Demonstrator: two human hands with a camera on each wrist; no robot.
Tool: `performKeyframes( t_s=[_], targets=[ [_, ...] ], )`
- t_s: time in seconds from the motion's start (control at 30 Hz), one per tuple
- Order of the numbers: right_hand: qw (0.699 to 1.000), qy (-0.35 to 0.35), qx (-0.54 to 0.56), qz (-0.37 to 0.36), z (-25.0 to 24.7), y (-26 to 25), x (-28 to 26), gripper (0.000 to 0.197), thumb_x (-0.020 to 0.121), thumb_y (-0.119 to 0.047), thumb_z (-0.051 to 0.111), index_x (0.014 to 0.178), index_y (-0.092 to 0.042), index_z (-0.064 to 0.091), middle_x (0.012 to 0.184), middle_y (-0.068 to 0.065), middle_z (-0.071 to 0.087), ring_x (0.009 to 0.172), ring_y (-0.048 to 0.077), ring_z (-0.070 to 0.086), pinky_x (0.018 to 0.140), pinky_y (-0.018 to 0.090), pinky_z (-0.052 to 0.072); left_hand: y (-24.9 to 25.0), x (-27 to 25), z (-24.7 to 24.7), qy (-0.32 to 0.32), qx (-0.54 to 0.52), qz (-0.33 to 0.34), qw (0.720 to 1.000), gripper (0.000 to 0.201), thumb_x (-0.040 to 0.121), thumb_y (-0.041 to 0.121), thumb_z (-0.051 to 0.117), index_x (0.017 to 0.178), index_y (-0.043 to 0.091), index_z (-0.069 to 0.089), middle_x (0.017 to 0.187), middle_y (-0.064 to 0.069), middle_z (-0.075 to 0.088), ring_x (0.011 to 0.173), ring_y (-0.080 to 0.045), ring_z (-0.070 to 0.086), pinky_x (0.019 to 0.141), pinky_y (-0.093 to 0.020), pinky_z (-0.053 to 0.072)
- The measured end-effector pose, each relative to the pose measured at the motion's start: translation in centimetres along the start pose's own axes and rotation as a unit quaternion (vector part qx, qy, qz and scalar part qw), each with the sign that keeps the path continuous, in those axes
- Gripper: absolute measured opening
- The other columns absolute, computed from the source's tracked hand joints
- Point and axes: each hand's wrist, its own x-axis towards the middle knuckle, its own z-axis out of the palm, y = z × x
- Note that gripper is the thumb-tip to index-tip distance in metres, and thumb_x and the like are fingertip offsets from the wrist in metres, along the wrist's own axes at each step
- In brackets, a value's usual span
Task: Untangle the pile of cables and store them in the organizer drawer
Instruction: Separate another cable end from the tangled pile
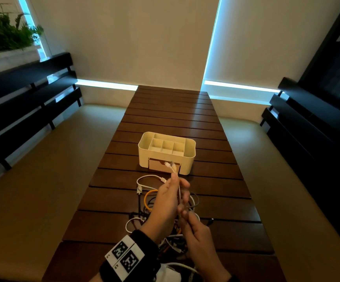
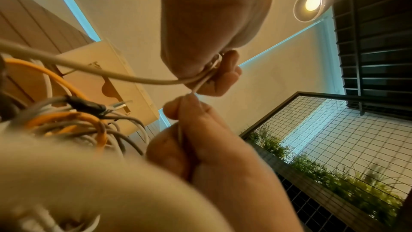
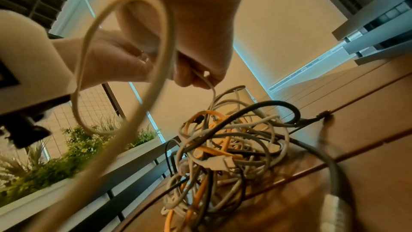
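Slatted wooden table, early stage: cable pile mostly tangled just before the organizer, drawer barely ajar, left hand and right hand both pinching one white cable.

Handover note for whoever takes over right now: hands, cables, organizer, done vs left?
Left hand: pinches the white cable near its two plug ends, raised over the pile.
Right hand: grips the same white cable lower down.
Cable pile: white, orange, grey and black cables tangled on the wooden table, between the person and the organizer.
Organizer: top compartments look empty; whether the drawer is shut is unclear.
Done: one white cable mostly freed.
Left: store it, then untangle and store the others.
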Motion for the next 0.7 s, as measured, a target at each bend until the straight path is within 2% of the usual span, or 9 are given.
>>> performKeyframes(
  t_s=[0.03,0.1,0.2,0.27,0.33,0.43,0.5,0.6,0.7],
  targets=[
    [1.0,-0.001,-0.005,-0.007,0.0,0.0,0.1,0.019,0.091,-0.037,0.045,0.085,-0.026,0.06,0.072,0.005,0.06,0.062,0.003,0.048,0.059,0.023,0.036,-0.1,-0.2,-0.1,-0.006,0.025,-0.009,1.0,0.044,0.1,0.042,0.029,0.08,0.009,0.051,0.05,0.002,0.039,0.037,-0.006,0.028,0.039,-0.019,0.028],
    [0.999,-0.028,-0.029,-0.025,-0.2,0.1,0.4,0.018,0.094,-0.03,0.048,0.079,-0.027,0.058,0.065,0.005,0.055,0.057,0.006,0.045,0.056,0.024,0.034,-0.1,-0.6,-0.5,-0.008,0.072,-0.007,0.997,0.045,0.095,0.048,0.033,0.068,0.014,0.043,0.049,0.007,0.032,0.04,-0.004,0.025,0.041,-0.017,0.024],
    [0.995,-0.082,-0.043,-0.046,-1.0,-0.3,1.3,0.025,0.093,-0.019,0.054,0.071,-0.03,0.054,0.062,-0.009,0.056,0.058,0.003,0.048,0.057,0.018,0.035,1.0,-1.3,-0.8,0.01,0.086,0.023,0.996,0.042,0.087,0.05,0.035,0.062,0.017,0.035,0.048,0.009,0.029,0.041,-0.006,0.022,0.039,-0.016,0.022],
    [0.992,-0.091,-0.053,-0.07,-1.4,-0.1,2.3,0.025,0.091,-0.026,0.056,0.067,-0.034,0.054,0.063,-0.018,0.058,0.061,-0.001,0.052,0.061,0.014,0.037,3.0,-1.5,-0.3,0.015,0.026,0.035,0.999,0.043,0.093,0.046,0.033,0.061,0.017,0.036,0.046,0.008,0.029,0.038,-0.007,0.021,0.036,-0.018,0.018],
    [0.991,-0.075,-0.063,-0.092,-1.3,0.5,3.2,0.019,0.09,-0.036,0.051,0.071,-0.038,0.056,0.068,-0.019,0.058,0.065,0.0,0.054,0.064,0.015,0.04,5.3,-1.5,0.6,0.005,-0.056,0.054,0.997,0.046,0.098,0.043,0.03,0.059,0.018,0.034,0.044,0.008,0.027,0.036,-0.006,0.019,0.038,-0.021,0.013],
    [0.991,-0.063,-0.06,-0.098,-0.7,1.5,4.5,0.02,0.094,-0.021,0.049,0.079,-0.032,0.055,0.075,-0.012,0.059,0.072,0.004,0.056,0.066,0.016,0.043,7.6,-1.3,1.9,-0.002,-0.115,0.088,0.989,0.047,0.1,0.042,0.026,0.06,0.017,0.03,0.043,0.008,0.023,0.035,-0.004,0.016,0.04,-0.021,0.009],
    [0.992,-0.059,-0.068,-0.089,-0.2,1.4,5.5,0.031,0.095,-0.013,0.049,0.076,-0.037,0.054,0.074,-0.014,0.059,0.071,0.002,0.055,0.067,0.017,0.042,8.2,-1.3,2.3,0.005,-0.127,0.104,0.986,0.048,0.1,0.042,0.026,0.06,0.017,0.031,0.043,0.008,0.023,0.035,-0.004,0.017,0.039,-0.019,0.01],
    [0.99,-0.058,-0.1,-0.08,0.1,1.7,6.5,0.038,0.093,-0.013,0.052,0.072,-0.045,0.053,0.078,-0.016,0.055,0.075,-0.001,0.051,0.069,0.016,0.039,9.1,-1.3,2.1,0.004,-0.17,0.122,0.978,0.048,0.099,0.044,0.027,0.059,0.017,0.034,0.042,0.009,0.024,0.035,-0.005,0.017,0.039,-0.019,0.011],
    [0.99,-0.073,-0.11,-0.049,-0.3,2.5,6.5,0.024,0.091,-0.017,0.056,0.083,-0.039,0.059,0.095,-0.013,0.056,0.091,-0.001,0.052,0.08,0.016,0.04,10.6,-1.2,1.5,-0.002,-0.199,0.144,0.969,0.05,0.099,0.045,0.026,0.058,0.018,0.036,0.042,0.009,0.026,0.035,-0.005,0.018,0.037,-0.018,0.014]
  ],
)
